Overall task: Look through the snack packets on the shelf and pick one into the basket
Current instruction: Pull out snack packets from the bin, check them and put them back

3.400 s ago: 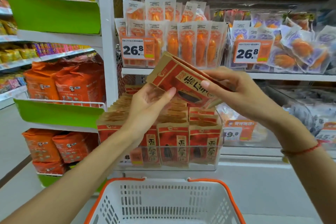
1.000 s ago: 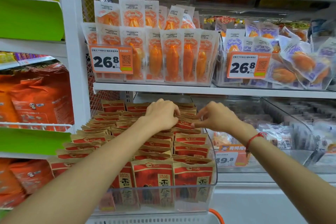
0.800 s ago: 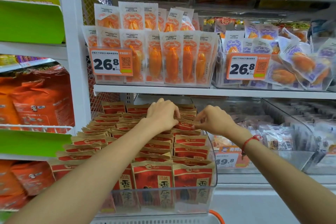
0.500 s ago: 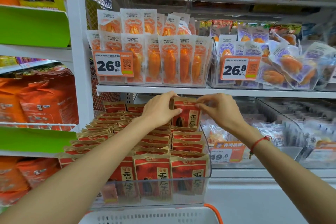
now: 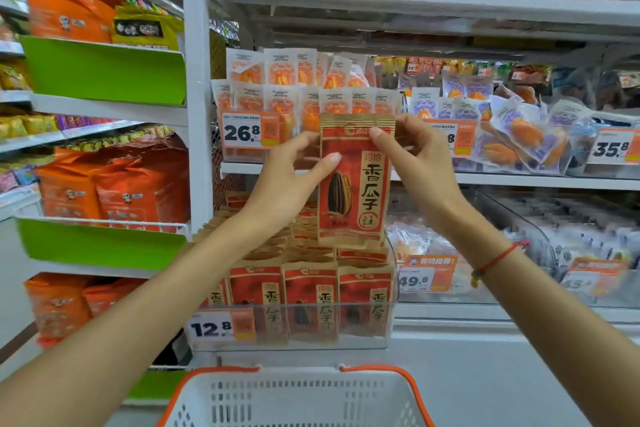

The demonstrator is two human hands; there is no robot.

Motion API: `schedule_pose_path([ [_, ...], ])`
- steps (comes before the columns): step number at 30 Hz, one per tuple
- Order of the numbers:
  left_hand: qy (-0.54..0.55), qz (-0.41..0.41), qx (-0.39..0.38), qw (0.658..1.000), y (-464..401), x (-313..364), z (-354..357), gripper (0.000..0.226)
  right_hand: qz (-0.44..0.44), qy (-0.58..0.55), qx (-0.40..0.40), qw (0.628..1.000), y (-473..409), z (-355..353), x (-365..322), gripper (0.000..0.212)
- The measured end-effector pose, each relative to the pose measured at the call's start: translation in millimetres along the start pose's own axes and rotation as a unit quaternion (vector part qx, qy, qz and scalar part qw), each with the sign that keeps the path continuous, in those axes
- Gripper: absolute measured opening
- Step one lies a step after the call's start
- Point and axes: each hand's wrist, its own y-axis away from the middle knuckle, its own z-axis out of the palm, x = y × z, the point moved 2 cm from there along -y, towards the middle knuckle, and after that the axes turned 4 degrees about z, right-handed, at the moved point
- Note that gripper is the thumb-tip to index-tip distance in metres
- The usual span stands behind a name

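Above the basket [image 5: 298, 399], the left hand [image 5: 284, 184] and right hand [image 5: 419, 163] pinch one upright snack packet [image 5: 353, 184] by its edges; a loosened pinch could drop it outside the rim.

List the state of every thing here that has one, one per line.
Red seed packet: upright, sealed, lifted clear of the bin, held by both hands.
Left hand: grip on the packet's left edge.
Right hand: pinching the packet's top right corner.
Clear bin: stocked with upright packets.
Basket: below the hands; inside mostly out of view.
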Motion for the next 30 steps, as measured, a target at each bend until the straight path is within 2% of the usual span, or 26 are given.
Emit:
schedule_pose_path([
  [5, 0.093, -0.071, 0.018, 0.993, 60, -5, -15, 0.013, 0.102, -0.118, -0.038, 0.987, 48, 37, 2, 0.005],
  [11, 0.081, -0.181, 0.028, 0.980, 135, -45, -29, 0.013, 0.197, -0.172, -0.156, 0.953, 115, 73, 41, 0.022],
  [17, 0.095, -0.243, 0.005, 0.966, 158, -59, -43, 0.022, 0.217, -0.184, -0.180, 0.941, 125, 69, 53, 0.030],
  [22, 0.076, -0.267, -0.012, 0.961, 171, -67, -47, 0.036, 0.179, -0.161, -0.226, 0.944, 129, 69, 58, 0.012],
  [30, 0.071, -0.266, -0.018, 0.961, 179, -66, -45, 0.021, 0.156, -0.151, -0.211, 0.953, 134, 73, 67, 0.006],
])
